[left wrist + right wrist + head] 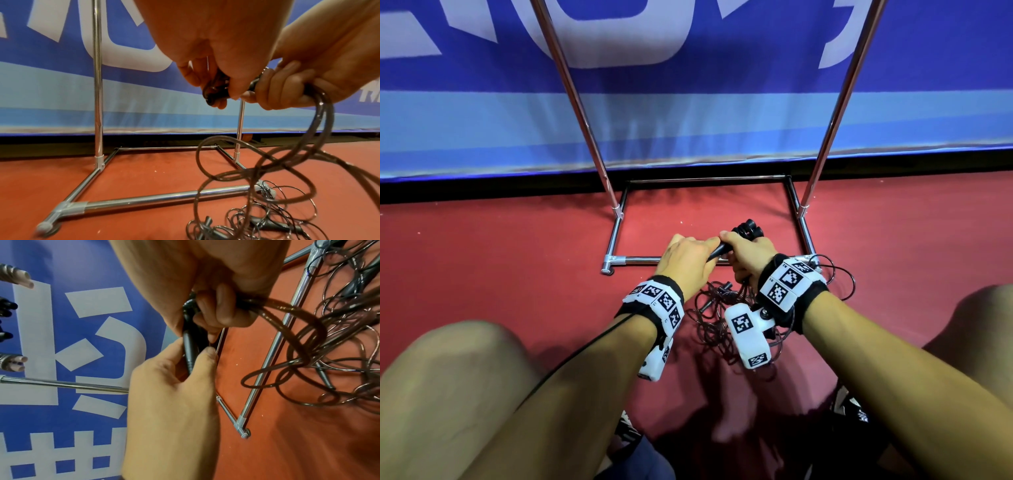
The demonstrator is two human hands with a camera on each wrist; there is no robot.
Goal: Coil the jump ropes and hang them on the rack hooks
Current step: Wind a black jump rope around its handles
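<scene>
— Looking down from the head camera first: what's in hand?
— Both hands meet just in front of the rack (619, 261) base. The right hand (751, 255) is clenched round black handles (748, 228); the left hand (686, 258) pinches one more handle (717, 253) beside it. The jump ropes (717, 317) lie in a tangle on the red floor (500, 260) between the knees.
— And the left wrist view?
— Cord loops (320, 123) hang from the right fist down to the pile (257, 222).
— Right wrist?
— The handle (190, 344) runs between both grips; the bundle (287, 316) trails off.
— So which step?
— Coiling, I'd judge, barely begun. Next calls for freeing one rope and winding even loops; no hooks are visible here.
</scene>
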